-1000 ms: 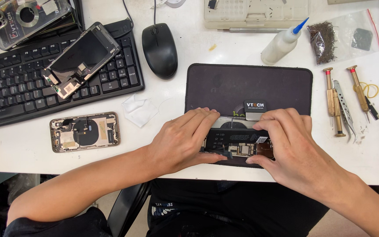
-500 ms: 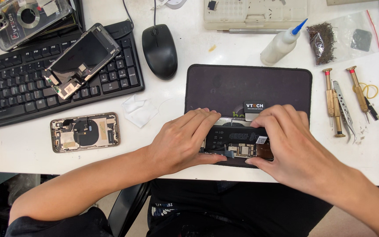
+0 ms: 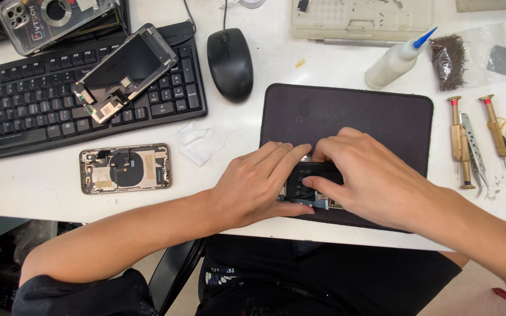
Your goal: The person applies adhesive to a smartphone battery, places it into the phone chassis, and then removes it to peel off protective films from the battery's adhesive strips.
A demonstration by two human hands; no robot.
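An opened phone (image 3: pixel 310 184) lies on a dark work mat (image 3: pixel 346 114) near the table's front edge, mostly covered by both hands. My left hand (image 3: pixel 259 184) grips its left side, fingers curled over the top edge. My right hand (image 3: pixel 370 178) covers its right half, with the thumb pressing on the dark inner parts. Only a small patch of the phone's inside shows between the hands.
A second opened phone body (image 3: pixel 125 168) lies left of the mat, a detached screen (image 3: pixel 125 71) on a black keyboard (image 3: pixel 24 111). A black mouse (image 3: pixel 229 63), glue bottle (image 3: pixel 396 58), screwdrivers (image 3: pixel 458 140), tweezers (image 3: pixel 475 152), a parts bag (image 3: pixel 475 55) surround the mat.
My right hand has slid left over the phone, hiding more of it. The left hand has stayed on the phone's left side.
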